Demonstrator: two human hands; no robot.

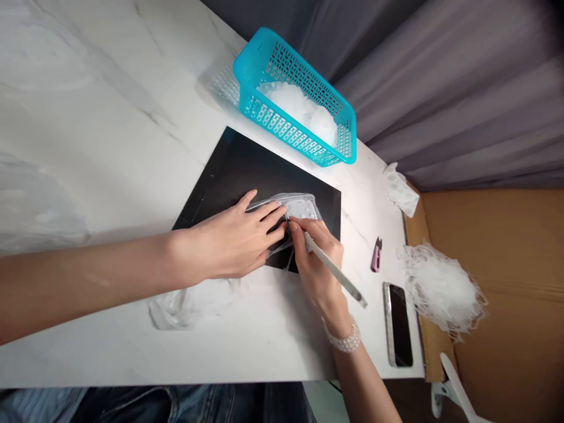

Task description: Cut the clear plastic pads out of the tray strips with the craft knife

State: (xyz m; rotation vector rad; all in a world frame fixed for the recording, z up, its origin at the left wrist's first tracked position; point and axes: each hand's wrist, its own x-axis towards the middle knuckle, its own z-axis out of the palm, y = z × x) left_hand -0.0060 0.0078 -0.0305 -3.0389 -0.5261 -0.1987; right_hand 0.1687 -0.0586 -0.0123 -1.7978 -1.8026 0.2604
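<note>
Left hand (247,238) lies palm down over the mat (247,164), fingers spread and nearly straight, the outermost one set apart from the rest; fingertips rest on the clear piece (304,207), pressing it flat, with no closed grasp seen. Right hand (319,252) is curled in a pencil grip around a slim white tool (337,270), its long end slanting back over the hand toward the wrist; working tip sits close to the left fingertips, at the clear piece, partly hidden, so contact cannot be told. Clear piece is located on the right part of the black mat, beneath and between the two hands; thin clear strips loop from it toward the mat's near edge. Mat lies flat on the white table (132,147). Beyond it stands a blue basket (273,117) containing a white, fluffy-looking mass (304,111). Right of the mat: pink snips (376,258), points away from the person, and a phone (400,326), dark screen up. Further right, a tangle of white strands (443,288) overlaps the edge of a cardboard box (506,247). Crumpled clear film (189,308) lies near the left forearm.
</note>
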